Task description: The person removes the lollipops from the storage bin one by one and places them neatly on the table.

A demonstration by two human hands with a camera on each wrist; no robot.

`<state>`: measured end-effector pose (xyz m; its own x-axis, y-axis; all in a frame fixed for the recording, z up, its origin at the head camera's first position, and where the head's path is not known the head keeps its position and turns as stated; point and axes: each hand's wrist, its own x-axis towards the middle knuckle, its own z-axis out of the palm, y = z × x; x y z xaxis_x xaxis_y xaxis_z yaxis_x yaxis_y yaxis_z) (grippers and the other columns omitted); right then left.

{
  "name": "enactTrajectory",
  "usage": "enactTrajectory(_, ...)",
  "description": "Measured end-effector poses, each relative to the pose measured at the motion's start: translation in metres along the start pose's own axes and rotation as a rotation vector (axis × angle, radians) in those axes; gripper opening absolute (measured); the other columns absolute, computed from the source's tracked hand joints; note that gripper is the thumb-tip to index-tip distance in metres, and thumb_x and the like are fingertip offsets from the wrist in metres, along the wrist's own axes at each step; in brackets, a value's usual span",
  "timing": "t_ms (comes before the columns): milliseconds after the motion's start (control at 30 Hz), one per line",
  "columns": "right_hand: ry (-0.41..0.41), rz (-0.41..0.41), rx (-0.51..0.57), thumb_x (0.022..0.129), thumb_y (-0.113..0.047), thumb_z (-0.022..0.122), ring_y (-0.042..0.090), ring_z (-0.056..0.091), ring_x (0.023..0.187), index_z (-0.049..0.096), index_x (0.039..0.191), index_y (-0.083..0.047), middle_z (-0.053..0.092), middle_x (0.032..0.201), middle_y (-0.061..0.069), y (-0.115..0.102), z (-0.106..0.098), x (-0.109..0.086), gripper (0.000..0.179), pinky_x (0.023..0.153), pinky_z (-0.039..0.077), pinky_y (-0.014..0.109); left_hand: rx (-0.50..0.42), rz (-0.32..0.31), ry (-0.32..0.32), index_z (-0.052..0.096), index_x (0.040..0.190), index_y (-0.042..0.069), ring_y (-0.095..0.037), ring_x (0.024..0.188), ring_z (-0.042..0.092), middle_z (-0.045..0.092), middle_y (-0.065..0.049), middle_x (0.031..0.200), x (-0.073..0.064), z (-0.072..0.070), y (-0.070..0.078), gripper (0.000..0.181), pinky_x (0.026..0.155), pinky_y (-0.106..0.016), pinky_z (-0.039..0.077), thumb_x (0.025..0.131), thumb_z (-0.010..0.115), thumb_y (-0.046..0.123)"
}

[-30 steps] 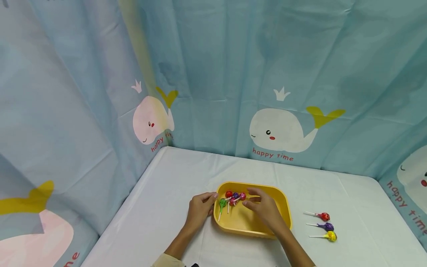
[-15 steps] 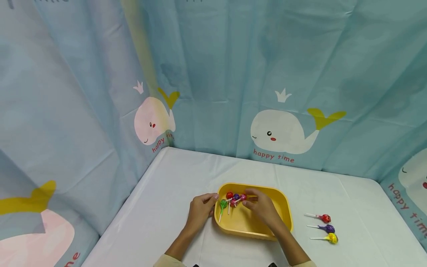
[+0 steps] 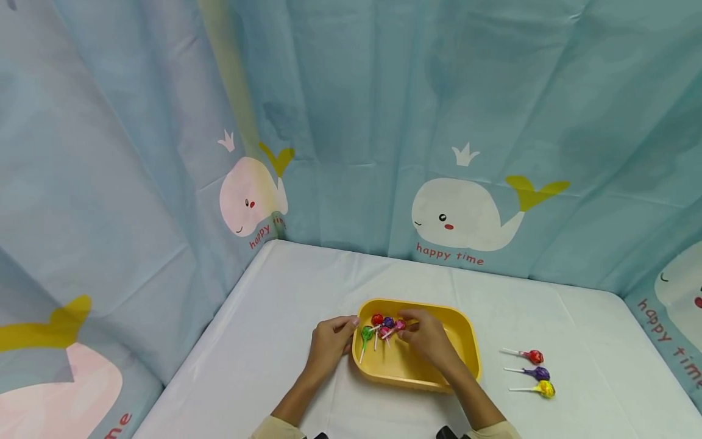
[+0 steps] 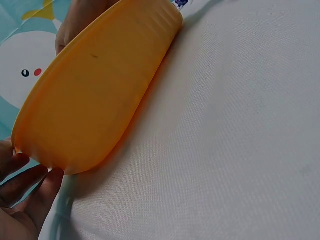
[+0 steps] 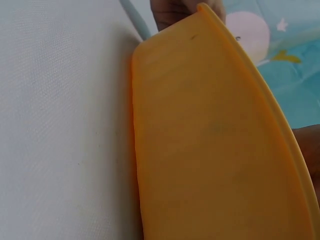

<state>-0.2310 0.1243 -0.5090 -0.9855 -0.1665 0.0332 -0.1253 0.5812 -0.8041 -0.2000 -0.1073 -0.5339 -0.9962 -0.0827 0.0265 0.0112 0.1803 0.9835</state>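
Note:
A yellow plastic tray (image 3: pixel 406 363) stands on the white-covered table in the head view. My left hand (image 3: pixel 329 344) grips its left end, thumb at the rim and fingertips against the outer wall, as the left wrist view shows. Reaching inside, my right hand (image 3: pixel 433 344) pinches a pink lollipop (image 3: pixel 401 325) by its head between thumb and fingers. Beside that one, at the tray's left end, lie a green lollipop (image 3: pixel 367 333), a red lollipop (image 3: pixel 377 319), a purple lollipop (image 3: pixel 388 322) and another pink lollipop (image 3: pixel 384 333). The tray wall hides the lollipops from both wrist views.
To the tray's right, a red lollipop (image 3: pixel 535 356), a purple lollipop (image 3: pixel 540 373) and a yellow lollipop (image 3: pixel 545 389) lie in a column on the white cloth (image 3: pixel 307 280), sticks leftward. A blue whale-print curtain (image 3: pixel 351 122) encloses the table's back and sides.
My right hand's thumb and fingers have closed in on the pink lollipop's head, and its stick has shifted slightly. The left hand stays on the tray.

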Motion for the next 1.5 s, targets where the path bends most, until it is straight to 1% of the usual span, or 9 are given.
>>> enactTrajectory(200, -0.028, -0.038, -0.084, 0.086, 0.009, 0.081, 0.022, 0.068, 0.088, 0.075, 0.121, 0.004, 0.070, 0.109, 0.015, 0.000, 0.004, 0.001, 0.036, 0.076, 0.063, 0.034, -0.002, -0.007, -0.005, 0.079, 0.122, 0.004, -0.017, 0.092, 0.076, 0.079, -0.013, 0.114, -0.001, 0.000, 0.001, 0.035, 0.068, -0.019, 0.061, 0.103, 0.072, 0.033)
enactTrajectory(400, -0.037, -0.053, -0.125, 0.084, 0.009, 0.081, 0.018, 0.061, 0.081, 0.077, 0.114, 0.003, 0.069, 0.095, 0.009, 0.001, 0.005, 0.002, 0.030, 0.072, 0.057, 0.030, 0.003, 0.001, 0.003, 0.080, 0.121, 0.005, -0.017, 0.091, 0.075, 0.079, -0.013, 0.113, -0.001, -0.001, 0.002, 0.035, 0.067, -0.019, 0.061, 0.103, 0.073, 0.034)
enactTrajectory(467, -0.036, -0.055, -0.133, 0.085, 0.008, 0.082, 0.018, 0.061, 0.080, 0.077, 0.111, 0.003, 0.070, 0.094, 0.009, 0.001, 0.006, 0.003, 0.027, 0.071, 0.057, 0.030, 0.004, 0.001, 0.004, 0.080, 0.121, 0.005, -0.017, 0.090, 0.074, 0.079, -0.013, 0.113, -0.001, -0.001, 0.002, 0.036, 0.067, -0.019, 0.061, 0.103, 0.072, 0.035)
enactTrajectory(600, -0.029, -0.038, -0.123, 0.085, 0.005, 0.083, 0.018, 0.062, 0.082, 0.077, 0.106, 0.001, 0.072, 0.095, 0.007, 0.001, 0.005, 0.003, 0.022, 0.075, 0.060, 0.033, 0.004, -0.008, 0.000, 0.080, 0.122, 0.005, -0.015, 0.090, 0.075, 0.079, -0.013, 0.112, 0.000, -0.001, 0.002, 0.036, 0.067, -0.018, 0.060, 0.103, 0.072, 0.035)
enactTrajectory(767, -0.023, -0.027, -0.116, 0.085, 0.003, 0.086, 0.018, 0.064, 0.084, 0.075, 0.104, -0.001, 0.072, 0.093, 0.005, 0.002, 0.004, 0.000, 0.022, 0.079, 0.061, 0.036, -0.001, -0.004, -0.001, 0.080, 0.121, 0.004, -0.013, 0.086, 0.074, 0.080, -0.012, 0.109, 0.000, -0.001, 0.003, 0.035, 0.066, -0.018, 0.060, 0.104, 0.072, 0.033)
enactTrajectory(1033, -0.016, 0.032, -0.071, 0.088, -0.003, 0.085, 0.017, 0.062, 0.082, 0.077, 0.101, -0.005, 0.071, 0.090, 0.001, 0.000, -0.003, -0.008, 0.015, 0.073, 0.058, 0.028, 0.005, -0.004, 0.006, 0.080, 0.121, 0.005, -0.013, 0.086, 0.073, 0.079, -0.013, 0.111, -0.001, -0.001, 0.003, 0.035, 0.067, -0.018, 0.060, 0.103, 0.072, 0.034)
enactTrajectory(1233, 0.024, 0.050, -0.070, 0.090, -0.005, 0.084, 0.015, 0.059, 0.080, 0.077, 0.098, -0.008, 0.070, 0.088, -0.002, -0.001, -0.008, -0.013, 0.011, 0.070, 0.054, 0.024, 0.001, -0.009, 0.010, 0.080, 0.121, 0.005, -0.013, 0.085, 0.072, 0.079, -0.012, 0.111, -0.001, -0.001, 0.003, 0.035, 0.066, -0.017, 0.059, 0.103, 0.073, 0.034)
enactTrajectory(1367, 0.047, 0.045, -0.098, 0.089, -0.004, 0.084, 0.015, 0.058, 0.077, 0.077, 0.097, -0.008, 0.071, 0.087, -0.001, 0.001, -0.011, -0.015, 0.011, 0.069, 0.052, 0.024, 0.003, 0.002, 0.010, 0.079, 0.122, 0.004, -0.014, 0.086, 0.072, 0.079, -0.013, 0.111, -0.001, -0.001, 0.002, 0.036, 0.065, -0.017, 0.059, 0.103, 0.072, 0.035)
enactTrajectory(1500, 0.064, 0.064, -0.092, 0.089, -0.004, 0.083, 0.015, 0.061, 0.079, 0.078, 0.097, -0.010, 0.074, 0.093, 0.001, 0.001, -0.015, -0.020, 0.011, 0.074, 0.054, 0.028, 0.002, 0.005, 0.008, 0.079, 0.122, 0.004, -0.014, 0.086, 0.072, 0.079, -0.013, 0.110, -0.001, 0.000, 0.002, 0.037, 0.065, -0.017, 0.059, 0.103, 0.073, 0.034)
